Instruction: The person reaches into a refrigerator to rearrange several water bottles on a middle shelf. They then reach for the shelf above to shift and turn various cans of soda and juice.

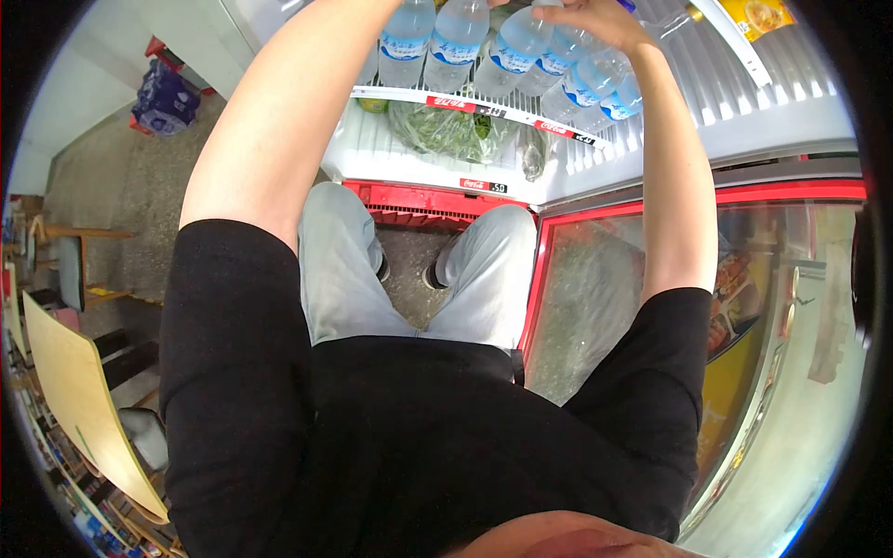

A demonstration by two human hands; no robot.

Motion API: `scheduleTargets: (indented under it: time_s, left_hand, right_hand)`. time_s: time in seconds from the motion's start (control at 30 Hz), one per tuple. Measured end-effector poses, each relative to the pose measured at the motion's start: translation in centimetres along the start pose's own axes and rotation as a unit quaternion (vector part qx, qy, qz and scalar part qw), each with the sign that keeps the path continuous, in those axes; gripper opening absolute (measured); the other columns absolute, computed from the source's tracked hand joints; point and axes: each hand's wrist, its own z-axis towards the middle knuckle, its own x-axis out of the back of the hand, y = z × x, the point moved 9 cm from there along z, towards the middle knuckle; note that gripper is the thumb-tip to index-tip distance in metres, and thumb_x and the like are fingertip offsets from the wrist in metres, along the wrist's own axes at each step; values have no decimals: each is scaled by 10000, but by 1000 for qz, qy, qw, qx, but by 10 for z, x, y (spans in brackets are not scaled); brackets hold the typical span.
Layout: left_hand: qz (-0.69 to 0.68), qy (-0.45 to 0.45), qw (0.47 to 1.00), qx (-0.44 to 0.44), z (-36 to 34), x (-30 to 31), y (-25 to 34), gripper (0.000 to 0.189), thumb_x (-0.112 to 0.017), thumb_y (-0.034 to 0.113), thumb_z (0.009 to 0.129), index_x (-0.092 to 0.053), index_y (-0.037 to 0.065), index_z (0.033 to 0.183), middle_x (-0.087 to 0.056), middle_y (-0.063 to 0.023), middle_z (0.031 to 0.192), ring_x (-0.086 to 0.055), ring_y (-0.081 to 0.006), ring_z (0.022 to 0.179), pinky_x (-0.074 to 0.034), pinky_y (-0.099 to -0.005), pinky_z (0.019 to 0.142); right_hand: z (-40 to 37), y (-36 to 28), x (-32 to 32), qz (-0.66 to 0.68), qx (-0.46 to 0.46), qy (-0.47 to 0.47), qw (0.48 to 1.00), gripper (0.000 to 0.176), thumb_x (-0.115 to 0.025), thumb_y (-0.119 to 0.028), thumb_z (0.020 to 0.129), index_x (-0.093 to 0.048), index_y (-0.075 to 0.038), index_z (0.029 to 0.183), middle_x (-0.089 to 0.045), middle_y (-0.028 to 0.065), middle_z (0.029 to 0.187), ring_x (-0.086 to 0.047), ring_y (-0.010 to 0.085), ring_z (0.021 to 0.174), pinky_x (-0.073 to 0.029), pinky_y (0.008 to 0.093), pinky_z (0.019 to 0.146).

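Observation:
My right hand is at the top edge of the view, its fingers closed around the neck of a tilted water bottle with a blue and white label. More such bottles stand on the fridge shelf, among them an upright bottle and another bottle to its left. Several more lean beside my right wrist. My left forearm reaches up past the frame's top edge, so that hand is almost wholly cut off. A sliver of skin between the bottles may be its fingertips.
Below the bottles, bagged green vegetables lie on a lower fridge level. The red-framed glass door stands open on the right. At left are a wooden table, chairs and a purple wrapped pack on the floor.

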Motion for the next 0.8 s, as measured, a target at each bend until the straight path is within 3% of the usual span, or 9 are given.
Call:
scheduleTargets:
  time_s: [0.13,0.33,0.43,0.5,0.8]
  left_hand:
    - [-17,-11,1000,11,-11,4,8,434,-646,389,796,-786,30,997,-768,-145,971,-716,-255,881,-535,-386,797]
    - [12,-8,1000,-3,3,0,0,462,-620,423,820,-780,24,989,-763,-138,991,-709,-246,903,-529,-380,809]
    - [-17,-8,1000,0,-3,0,2,477,-616,446,825,-775,23,980,-764,-133,1012,-706,-244,910,-527,-374,810]
    - [-44,-10,999,-1,-7,1,6,479,-617,454,825,-772,25,970,-763,-129,1022,-702,-244,910,-526,-366,810]
    - [-23,5,1000,10,-1,2,-2,423,-657,415,801,-770,32,941,-743,-95,878,-669,-223,774,-503,-381,698]
  right_hand:
    - [1,8,2,4,-24,-5,1000,462,-811,-478,792,-818,-48,962,-738,95,802,-655,171,753,-524,338,737]
    - [-12,-19,4,41,48,18,998,487,-775,-477,828,-800,-39,1038,-743,96,815,-655,161,759,-522,334,740]
    - [-3,-7,-1,6,13,-10,1000,473,-764,-457,845,-791,-45,1076,-755,96,836,-660,152,764,-525,338,741]
    - [1,-6,-4,2,37,-11,999,458,-758,-441,854,-787,-49,1089,-762,97,845,-662,146,767,-526,338,741]
    - [-2,-13,-3,0,53,-12,999,370,-759,-362,879,-773,-46,1071,-761,78,832,-651,121,724,-520,316,695]
